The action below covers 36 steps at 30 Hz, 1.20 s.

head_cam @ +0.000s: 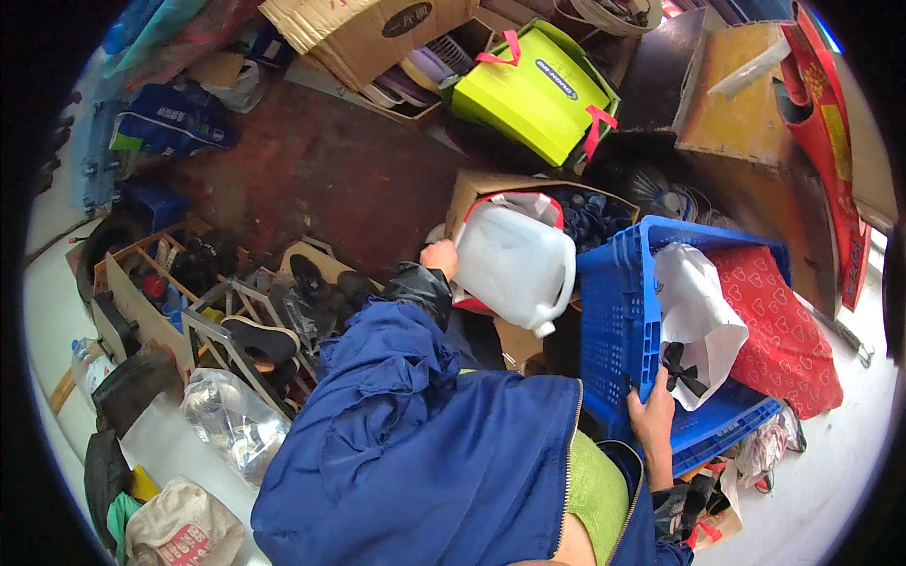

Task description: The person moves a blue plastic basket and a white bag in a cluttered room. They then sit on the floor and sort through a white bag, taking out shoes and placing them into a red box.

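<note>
My right hand (pixel 652 416) grips the near rim of a blue plastic crate (pixel 619 318), which is tipped towards the right. Inside the crate lie a white paper bag (pixel 697 311) with a black bow and a red bag (pixel 778 332) printed with hearts, which spills over the crate's side. My left hand (pixel 440 259) has its fingers curled at the left side of a translucent white plastic jug (pixel 520 258). The fingertips are hidden, so its hold is unclear. The jug rests on a red-edged container (pixel 551 201) at an open cardboard box (pixel 488 182).
A lime-green box (pixel 527 92) with pink ribbons stands beyond the cardboard box. Wooden frames (pixel 258 347), shoes (pixel 262 339) and plastic bags (pixel 230 414) clutter the left. A brown wooden cabinet (pixel 757 99) rises at the right. Dark reddish floor (pixel 318 170) shows at the upper left.
</note>
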Tool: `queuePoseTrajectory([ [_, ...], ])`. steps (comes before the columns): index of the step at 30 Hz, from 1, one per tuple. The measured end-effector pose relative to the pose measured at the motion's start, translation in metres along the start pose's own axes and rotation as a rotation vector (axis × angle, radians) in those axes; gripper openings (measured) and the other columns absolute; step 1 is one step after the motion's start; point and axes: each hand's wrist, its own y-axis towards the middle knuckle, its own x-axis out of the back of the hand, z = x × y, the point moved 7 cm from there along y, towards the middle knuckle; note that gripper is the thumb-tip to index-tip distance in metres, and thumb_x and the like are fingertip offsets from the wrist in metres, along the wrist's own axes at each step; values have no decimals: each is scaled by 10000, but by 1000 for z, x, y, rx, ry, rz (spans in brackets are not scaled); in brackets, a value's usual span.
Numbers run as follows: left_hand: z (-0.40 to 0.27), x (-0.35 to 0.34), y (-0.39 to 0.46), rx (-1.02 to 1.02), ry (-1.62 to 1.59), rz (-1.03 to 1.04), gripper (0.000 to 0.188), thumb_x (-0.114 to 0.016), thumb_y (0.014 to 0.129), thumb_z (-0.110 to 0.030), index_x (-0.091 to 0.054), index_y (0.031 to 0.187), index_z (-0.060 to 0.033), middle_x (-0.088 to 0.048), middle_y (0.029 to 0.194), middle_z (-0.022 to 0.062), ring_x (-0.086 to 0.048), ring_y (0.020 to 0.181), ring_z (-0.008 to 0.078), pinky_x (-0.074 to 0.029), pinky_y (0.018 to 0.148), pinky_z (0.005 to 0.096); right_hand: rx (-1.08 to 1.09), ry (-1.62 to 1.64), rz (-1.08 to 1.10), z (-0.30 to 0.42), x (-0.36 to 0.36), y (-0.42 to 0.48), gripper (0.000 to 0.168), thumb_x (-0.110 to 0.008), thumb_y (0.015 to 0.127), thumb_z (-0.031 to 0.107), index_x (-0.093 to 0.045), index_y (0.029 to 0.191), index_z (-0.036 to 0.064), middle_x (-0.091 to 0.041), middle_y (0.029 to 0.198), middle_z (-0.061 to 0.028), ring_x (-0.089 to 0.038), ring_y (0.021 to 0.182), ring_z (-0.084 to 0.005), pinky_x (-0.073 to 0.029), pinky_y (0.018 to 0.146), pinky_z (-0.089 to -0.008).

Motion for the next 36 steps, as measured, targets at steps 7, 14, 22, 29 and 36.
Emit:
queuePoseTrajectory([
  [7, -9, -9, -7, -29, -37, -60, 176, -458, 760, -130, -591, 752, -15, -622, 725, 177, -623, 692, 327, -504, 605, 414, -83, 2, -129, -4, -4, -4, 483, -528, 690, 46, -420, 1160, 48, -585, 820, -237, -595, 768, -367, -457, 707, -400],
  [14, 4, -7, 0, -3, -93, -47, 176, -448, 769, -120, -590, 767, -17, -626, 739, 172, -626, 699, 321, -506, 608, 411, 41, 99, -170, 3, -3, -4, 454, -501, 675, 19, -443, 1125, 36, -596, 845, -212, -602, 799, -337, -451, 721, -350],
  [22, 7, -11, -8, 98, -180, -93, 170, -450, 773, -115, -583, 811, -16, -627, 799, 158, -628, 731, 306, -509, 618, 401, 140, -16, -77, -30, -8, 11, 483, -541, 663, 93, -405, 1125, 56, -548, 709, -161, -560, 619, -289, -436, 607, -350],
  [29, 7, -14, -43, 203, -94, -333, 147, -451, 793, -118, -490, 923, -60, -563, 805, 127, -602, 710, 305, -506, 566, 401, 80, 100, 29, -38, -12, 20, 536, -569, 613, 16, -414, 1121, 81, -574, 850, -94, -553, 749, -206, -429, 718, -289],
  [36, 14, -18, -40, 126, -128, -197, 154, -433, 813, -130, -476, 939, -53, -587, 833, 144, -609, 758, 305, -513, 597, 387, 126, 295, 14, -25, -14, 14, 527, -504, 590, 21, -436, 1113, 16, -562, 896, -93, -536, 782, -182, -414, 762, -263],
])
